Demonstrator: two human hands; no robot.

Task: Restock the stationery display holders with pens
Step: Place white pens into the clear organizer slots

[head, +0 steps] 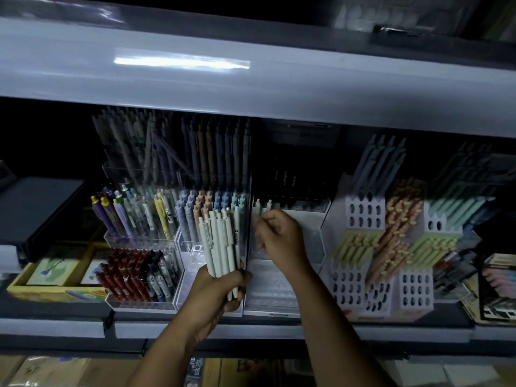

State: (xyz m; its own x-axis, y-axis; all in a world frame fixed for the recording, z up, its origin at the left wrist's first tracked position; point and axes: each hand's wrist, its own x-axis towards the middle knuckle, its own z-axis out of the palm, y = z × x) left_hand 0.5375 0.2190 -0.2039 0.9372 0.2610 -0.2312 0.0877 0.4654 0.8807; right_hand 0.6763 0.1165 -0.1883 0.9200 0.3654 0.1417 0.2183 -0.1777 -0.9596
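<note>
Shelf (251, 329): dim shop shelving crowded with clear pen holders (139, 243).
Left hand (215, 291): curled tight round a bundle of pale pens (220, 244), upright, just left of the white holder (275, 287).
Right hand (279, 238): fingers curled over that holder's back rows; blurred, its hold cannot be told.

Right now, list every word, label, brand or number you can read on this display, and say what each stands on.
Nothing is readable.
Strip label under the clear holder: too small.
Print on the pale pens in the left hand: blurred.
Packet at the picture's bottom: characters blurred.
</note>
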